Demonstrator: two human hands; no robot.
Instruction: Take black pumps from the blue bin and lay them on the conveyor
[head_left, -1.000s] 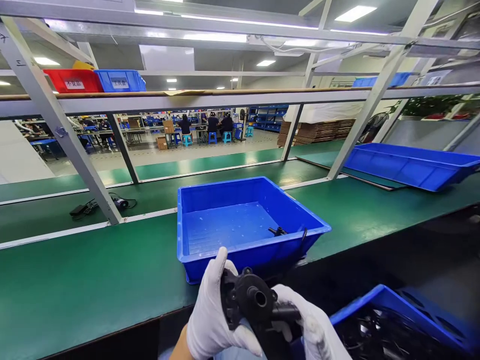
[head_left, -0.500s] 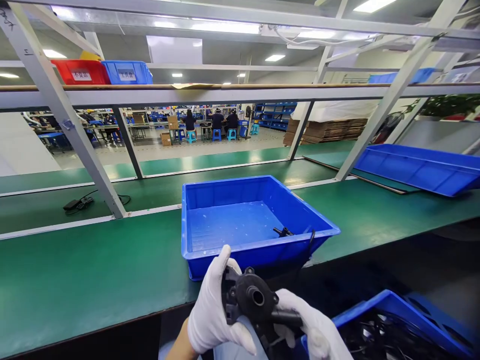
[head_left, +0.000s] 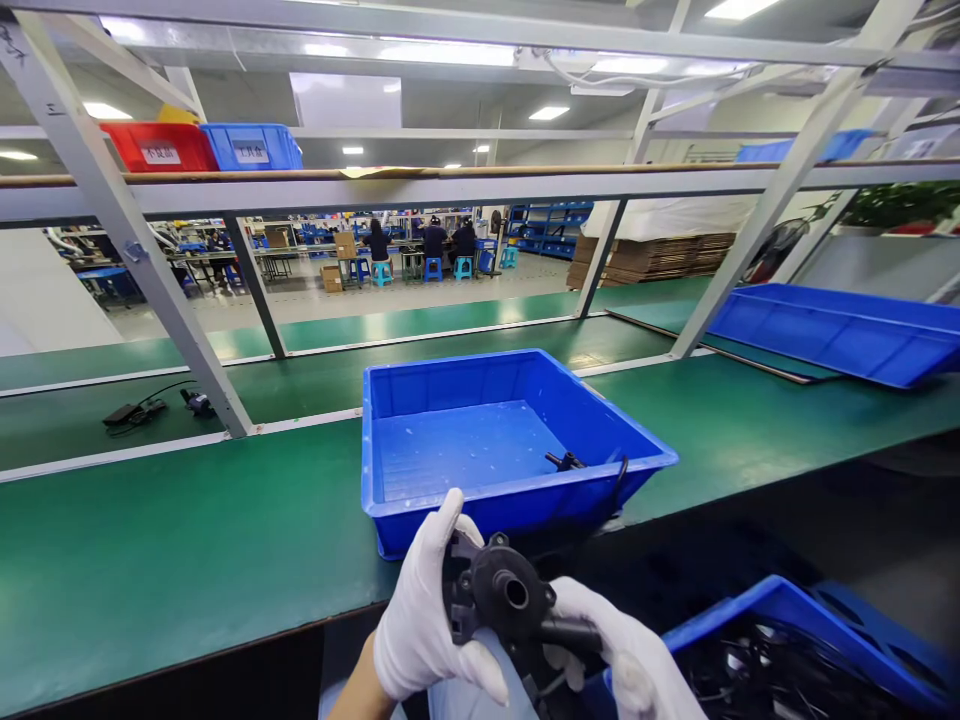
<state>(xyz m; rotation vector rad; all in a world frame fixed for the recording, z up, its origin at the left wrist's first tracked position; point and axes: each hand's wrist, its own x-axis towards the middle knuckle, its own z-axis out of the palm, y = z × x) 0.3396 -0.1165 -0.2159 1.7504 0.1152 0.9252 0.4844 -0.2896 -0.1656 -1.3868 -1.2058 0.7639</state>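
Observation:
Both my hands wear white gloves and grip one black plastic part (head_left: 504, 598) with a round port, held below the green bench's front edge. My left hand (head_left: 424, 620) wraps its left side, thumb stretched up. My right hand (head_left: 622, 655) closes round its right end, a short tube. Just beyond stands a blue bin (head_left: 450, 512) on the green bench surface (head_left: 187, 560). A small black piece (head_left: 564, 461) lies in the bin's near right corner, and a black cable (head_left: 619, 478) hangs over that rim.
A second blue bin (head_left: 765, 610) full of black parts sits low at my right. A shallow blue tray (head_left: 832, 330) lies at the far right. A black cabled device (head_left: 142, 410) rests at the left behind a grey frame post (head_left: 135, 250). People sit far off.
The part and both hands hold almost still in my grip. The view has shifted slightly, so the black cabled device at the left appears further left.

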